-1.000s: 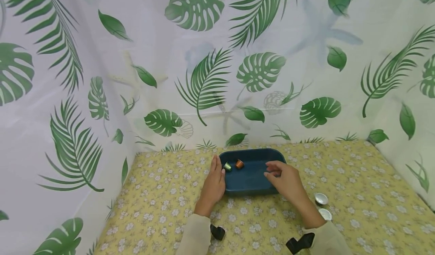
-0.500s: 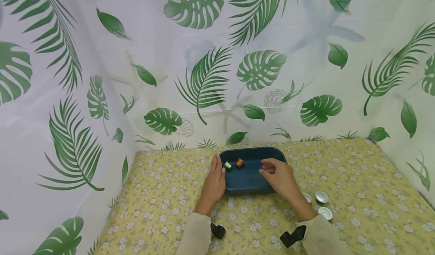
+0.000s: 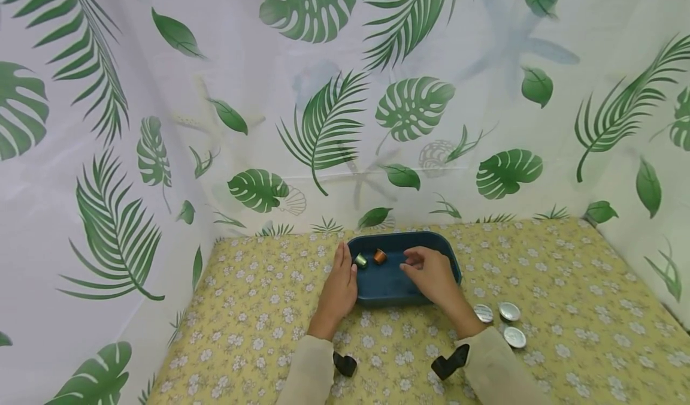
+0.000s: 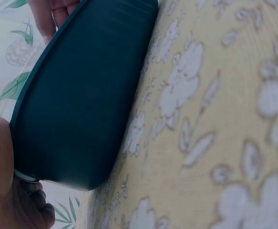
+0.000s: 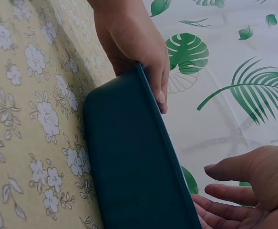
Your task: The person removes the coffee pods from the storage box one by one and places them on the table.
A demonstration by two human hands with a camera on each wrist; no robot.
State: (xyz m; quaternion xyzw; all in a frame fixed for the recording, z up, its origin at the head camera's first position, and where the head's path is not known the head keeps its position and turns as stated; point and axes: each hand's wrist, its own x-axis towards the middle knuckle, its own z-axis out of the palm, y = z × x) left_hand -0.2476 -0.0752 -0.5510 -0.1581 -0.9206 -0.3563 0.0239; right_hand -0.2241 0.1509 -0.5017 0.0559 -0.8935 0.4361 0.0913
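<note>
A dark blue tray (image 3: 388, 285) lies on the flowered cloth, with a green coffee capsule (image 3: 360, 261) and an orange coffee capsule (image 3: 380, 256) near its left end. My left hand (image 3: 338, 288) holds the tray's left rim, thumb side against the edge; the left wrist view shows curled fingers (image 4: 31, 205) beyond that rim. Over the tray's right half hovers my right hand (image 3: 433, 276), its fingers loosely bent. In the right wrist view the thumb (image 5: 229, 167) stands apart from the fingers, and nothing shows between them.
To the right of the tray, three silver-topped capsules stand on the cloth: a near-left one (image 3: 483, 313), a far one (image 3: 509, 311) and a front one (image 3: 514, 337). A leaf-printed white curtain (image 3: 334, 213) rises behind the table.
My right hand has moved left over the tray, uncovering the silver-topped capsule by its wrist. My left hand stays on the rim, and both coloured capsules keep their places in the tray.
</note>
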